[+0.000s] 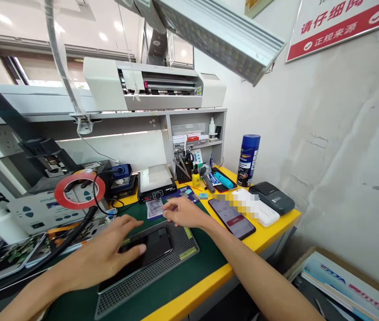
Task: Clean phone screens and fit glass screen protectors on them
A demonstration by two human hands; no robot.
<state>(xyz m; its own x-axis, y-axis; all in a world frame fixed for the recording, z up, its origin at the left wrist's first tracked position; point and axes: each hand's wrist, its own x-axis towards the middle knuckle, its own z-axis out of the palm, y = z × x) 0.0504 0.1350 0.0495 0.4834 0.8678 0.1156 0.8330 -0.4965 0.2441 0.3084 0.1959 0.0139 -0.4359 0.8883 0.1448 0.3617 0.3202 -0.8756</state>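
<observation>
One phone [157,245], black, screen dark, lies near left to far right on the grey mat [142,278], which sits on a green mat [206,254] on the near part of the tabletop [189,295]. Left hand [114,250]: released, fingers spread, thumb over the screen, covering part of the phone's left side; can't tell how hard it presses. Right hand [182,211]: by the grey mat's far edge, fingers bent, tips close together; can't tell if it grips anything small. Both forearms cut off at the view's near edge.

Right side: second phone [232,219], lit, digits faint; white item [266,214] beside it partly pixelated, identity unclear; dark box [272,197] and blue can [247,160] farther back, can's small print unreadable. Left side: red tape roll [62,191] hides part of the panel behind it; circuit boards [8,265] jumbled, cut by a black hose. Sign [343,31] and lamp [222,40] both cropped, far side. Carton [353,285], near right, cropped too.
</observation>
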